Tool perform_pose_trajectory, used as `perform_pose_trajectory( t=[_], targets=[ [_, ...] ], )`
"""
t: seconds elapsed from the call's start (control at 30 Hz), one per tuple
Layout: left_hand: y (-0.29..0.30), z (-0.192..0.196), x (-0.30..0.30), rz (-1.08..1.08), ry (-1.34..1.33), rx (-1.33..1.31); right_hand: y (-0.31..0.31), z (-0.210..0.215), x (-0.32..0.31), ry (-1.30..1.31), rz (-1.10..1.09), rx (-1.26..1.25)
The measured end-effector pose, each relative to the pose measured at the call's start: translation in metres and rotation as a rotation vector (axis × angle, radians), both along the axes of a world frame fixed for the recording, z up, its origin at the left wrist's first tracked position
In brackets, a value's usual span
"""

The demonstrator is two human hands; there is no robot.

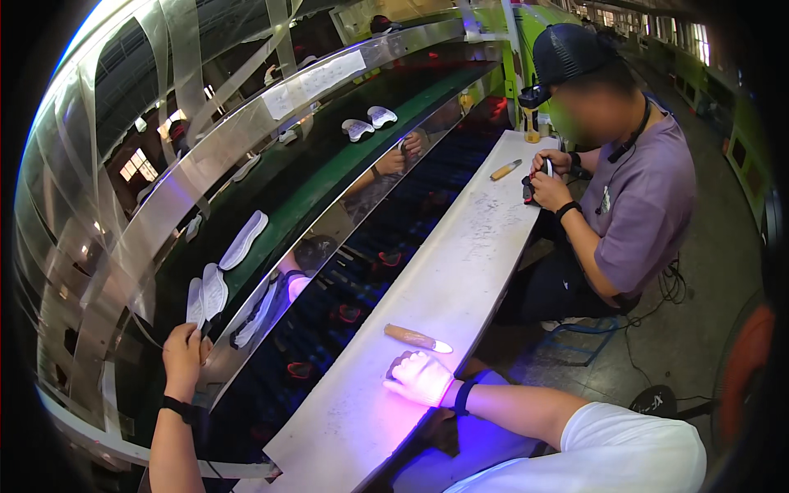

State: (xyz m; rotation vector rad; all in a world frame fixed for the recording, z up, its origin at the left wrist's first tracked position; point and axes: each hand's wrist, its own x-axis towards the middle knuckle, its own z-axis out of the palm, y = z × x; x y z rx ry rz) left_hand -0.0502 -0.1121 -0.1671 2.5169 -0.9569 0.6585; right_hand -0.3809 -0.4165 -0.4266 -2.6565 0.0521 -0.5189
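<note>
My left hand (182, 357) reaches over the green conveyor belt, fingers closed at the lower end of a white shoe sole (196, 302). A second white sole (215, 292) lies right against it, and a longer pale sole (245, 239) rests just beyond. On the pale bench (337, 403), my right hand (422, 379) is curled under bright violet light. Something small and dark brown (400, 361) shows at its fingers; its kind I cannot make out. Just beyond that hand lies a knife with a wooden handle (408, 335).
A co-worker (641, 197) sits at the bench's far right, holding a dark shoe (534, 191). Another wooden-handled knife (505, 170) lies nearby. Dark shoes with red edges (345, 313) sit in the channel between bench and belt (329, 193). Clear plastic strips (90, 214) hang at left.
</note>
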Motion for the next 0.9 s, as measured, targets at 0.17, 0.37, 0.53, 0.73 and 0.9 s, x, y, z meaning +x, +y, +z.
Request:
perform_pose_trajectory(
  t=[0.17,0.37,0.53,0.73,0.9],
  targets=[
    [-0.002,0.017,-0.072,-0.118,-0.337,-0.001,0.002,-0.011,-0.001,-0.079,0.022,0.000],
    [-0.039,-0.074,-0.223,-0.515,-0.325,-0.052,0.000,0.009,0.000,0.009,0.009,0.181],
    [-0.061,-0.217,-0.262,-0.585,0.403,-0.138,0.006,0.012,0.009,0.012,0.172,0.166],
    [-0.016,-0.225,-0.111,0.055,0.273,-0.325,0.009,0.018,0.008,0.001,0.357,-0.096],
    [0.193,-0.341,0.023,1.026,0.186,0.027,0.017,0.008,0.017,-0.127,0.275,0.056]
  ],
)
